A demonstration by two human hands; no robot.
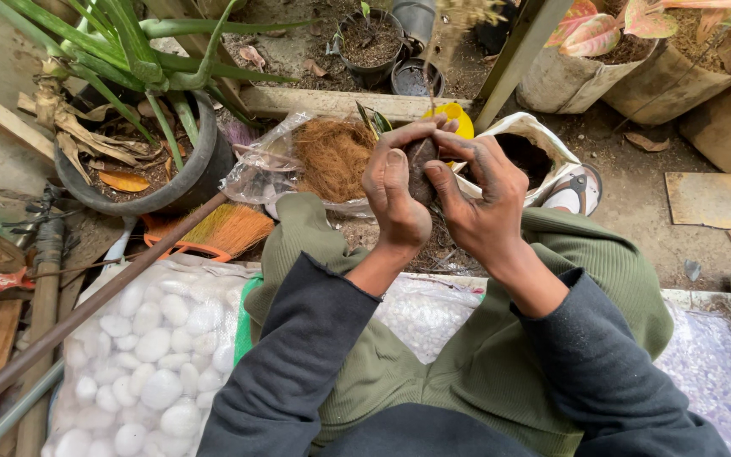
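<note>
Both my hands are raised in front of me and cupped around a dark, soil-covered lump (421, 166). My left hand (397, 190) wraps it from the left, thumb on top. My right hand (482, 199) presses it from the right with dirty fingers. A thin stem rises from the lump toward the top of the view. Just behind my hands lies a clear plastic bag of brown coconut fibre (332, 156). To its right stands an open white sack of dark soil (543, 144), with a yellow object (458, 118) at its rim.
A black pot with a long-leaved green plant (141, 161) stands at the left. An orange hand broom (222, 230) lies below it, crossed by a rusty rod (86, 309). A bag of white pebbles (150, 355) sits at lower left. Small black pots (371, 46) stand behind.
</note>
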